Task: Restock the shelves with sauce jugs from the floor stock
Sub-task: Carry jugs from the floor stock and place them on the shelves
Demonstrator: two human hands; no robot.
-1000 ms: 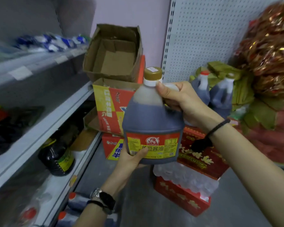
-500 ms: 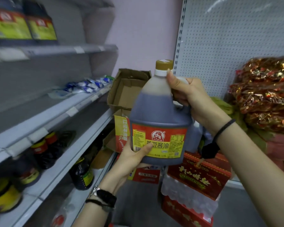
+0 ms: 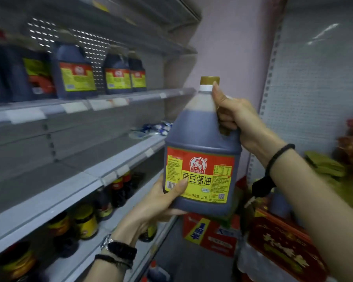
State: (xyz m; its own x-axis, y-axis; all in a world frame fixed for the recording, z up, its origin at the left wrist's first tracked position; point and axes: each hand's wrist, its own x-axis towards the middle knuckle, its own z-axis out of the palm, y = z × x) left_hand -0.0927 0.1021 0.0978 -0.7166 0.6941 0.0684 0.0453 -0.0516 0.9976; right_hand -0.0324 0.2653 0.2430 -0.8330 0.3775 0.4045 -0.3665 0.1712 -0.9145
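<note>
I hold a dark soy sauce jug (image 3: 200, 139) with a gold cap and a red-and-yellow label upright in mid-air, to the right of the shelving. My right hand (image 3: 235, 117) grips its handle near the neck, the thumb up against the white collar. My left hand (image 3: 161, 202) cups the jug's bottom left corner, thumb pressed on the label. Several matching jugs (image 3: 75, 72) stand on the upper shelf (image 3: 110, 100) at the left, with bare shelf to their right.
The middle shelf (image 3: 102, 159) holds only blue-and-white packets (image 3: 155, 128) at its far end. Small jars and bottles (image 3: 86, 220) fill the lower shelf. Red cartons (image 3: 210, 233) are stacked on the floor below the jug. A white pegboard panel (image 3: 314, 88) stands at the right.
Both hands have raised the jug, and my view has tilted up. The upper shelf with matching jugs has come into sight, and the open cardboard boxes have dropped out of view.
</note>
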